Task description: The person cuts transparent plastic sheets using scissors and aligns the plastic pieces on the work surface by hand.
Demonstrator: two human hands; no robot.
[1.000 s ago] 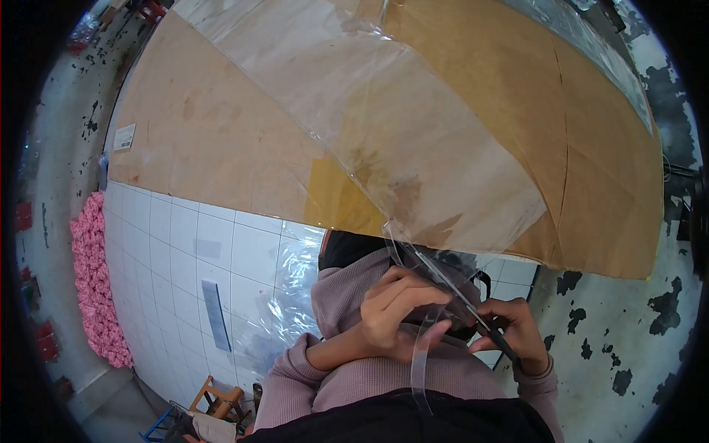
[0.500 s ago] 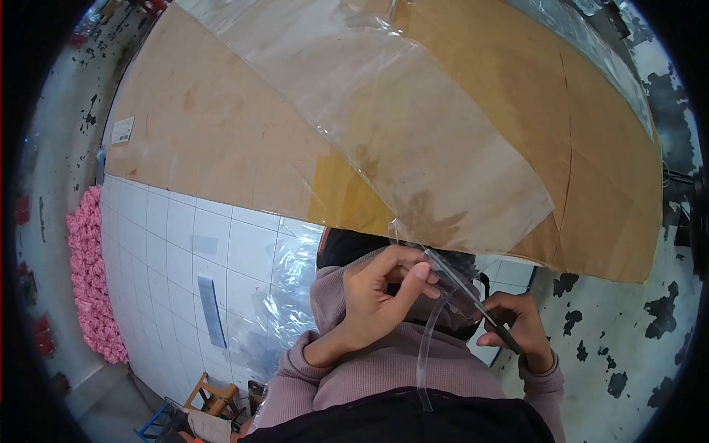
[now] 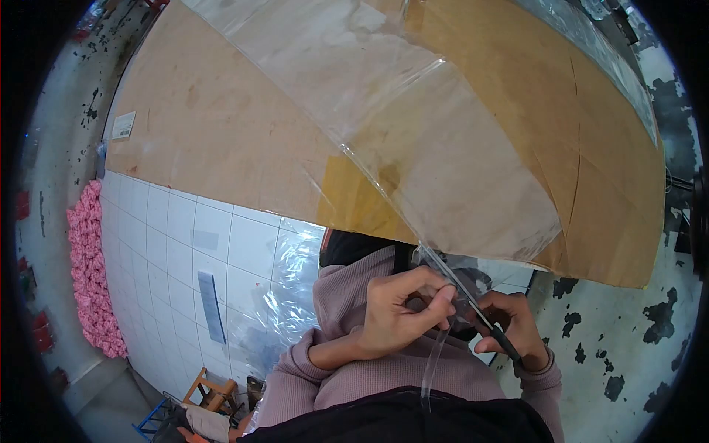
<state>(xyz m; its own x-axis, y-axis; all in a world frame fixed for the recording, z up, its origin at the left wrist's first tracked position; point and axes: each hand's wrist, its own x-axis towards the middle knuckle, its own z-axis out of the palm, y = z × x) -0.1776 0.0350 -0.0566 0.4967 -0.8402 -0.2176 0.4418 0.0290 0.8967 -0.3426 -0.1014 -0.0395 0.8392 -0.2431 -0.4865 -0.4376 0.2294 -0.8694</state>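
Brown cardboard (image 3: 221, 140) spreads beside white tiles (image 3: 171, 240), left hand (image 3: 405, 308) pinching a clear strip (image 3: 432, 363), right hand (image 3: 515, 325) gripping scissors (image 3: 504, 342).

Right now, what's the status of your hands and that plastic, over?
Left hand pinching clear strip. Right hand gripping scissors. Clear sheet lying on cardboard. Cardboard edge close to scissors' tips.

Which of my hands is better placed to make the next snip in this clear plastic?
Probably the right: your right hand holds the dark-handled scissors, pointing toward the clear sheet. Your left hand seems occupied pinching the narrow clear strip, so it suits steadying.
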